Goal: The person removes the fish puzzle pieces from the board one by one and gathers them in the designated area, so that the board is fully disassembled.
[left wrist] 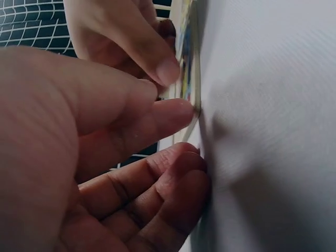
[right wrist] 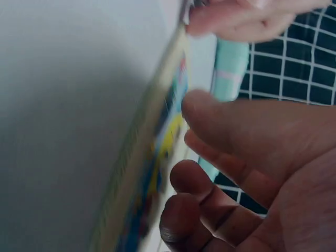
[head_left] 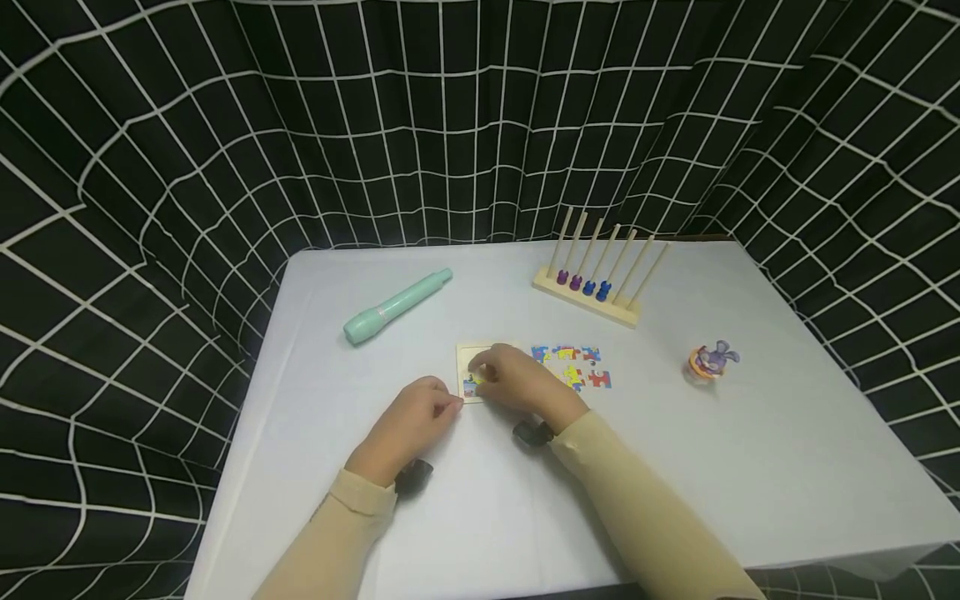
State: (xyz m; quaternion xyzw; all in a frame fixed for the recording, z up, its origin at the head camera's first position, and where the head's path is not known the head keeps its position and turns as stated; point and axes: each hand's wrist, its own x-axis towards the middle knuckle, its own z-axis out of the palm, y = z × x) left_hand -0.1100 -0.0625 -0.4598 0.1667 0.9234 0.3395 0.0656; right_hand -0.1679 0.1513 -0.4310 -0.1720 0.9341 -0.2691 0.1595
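A small pale-rimmed jigsaw board (head_left: 467, 355) with coloured picture pieces in it lies flat on the white table, partly covered by a hand. My left hand (head_left: 415, 418) rests at its near left corner; in the left wrist view a fingertip touches the corner of the board (left wrist: 196, 73). Over the board is my right hand (head_left: 519, 382), its fingers bent loosely. The right wrist view shows its thumb and fingers apart, close over the picture pieces (right wrist: 170, 137), with nothing visible between them. Several loose jigsaw pieces (head_left: 599, 379) lie just right of the right hand.
A mint-green tube-shaped object (head_left: 397, 305) lies at the back left. Toward the back right stands a wooden peg rack (head_left: 588, 305) with purple and blue beads. Farther right sits a small purple-eared figurine (head_left: 708, 362). Black grid-patterned curtains (head_left: 480, 125) surround the table (head_left: 750, 467).
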